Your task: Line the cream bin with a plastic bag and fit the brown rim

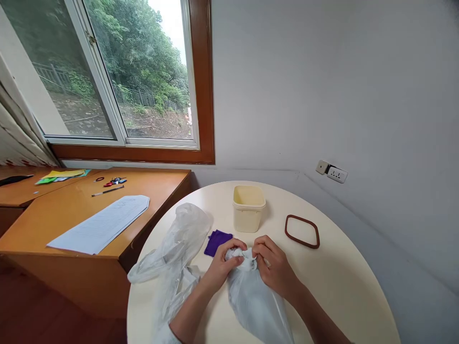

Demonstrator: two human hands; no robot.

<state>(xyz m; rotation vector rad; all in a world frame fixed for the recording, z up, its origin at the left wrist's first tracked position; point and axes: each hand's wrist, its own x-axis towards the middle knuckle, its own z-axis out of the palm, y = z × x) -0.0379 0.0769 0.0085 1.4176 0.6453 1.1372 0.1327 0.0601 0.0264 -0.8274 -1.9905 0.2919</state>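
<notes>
A filled or puffed white plastic bag (256,303) lies at the near side of the round table, its gathered top bunched between both my hands. My left hand (226,263) grips the bunched plastic from the left, thumb and fingers curled on it. On the right, my right hand (273,265) pinches the same gathered part with bent fingers. What the bag contains cannot be made out. Just beyond my left hand lies a folded purple cloth (216,242). Behind the hands stands a cream plastic bin (248,217) without a lid on it.
A second, crumpled plastic bag (184,229) spreads over the left of the round table (344,296). A brown rounded frame (316,237) lies at the right. The wooden desk (158,184) holds papers (103,224), a pen (107,191) and keys (115,181). A wall socket (337,174) is at right.
</notes>
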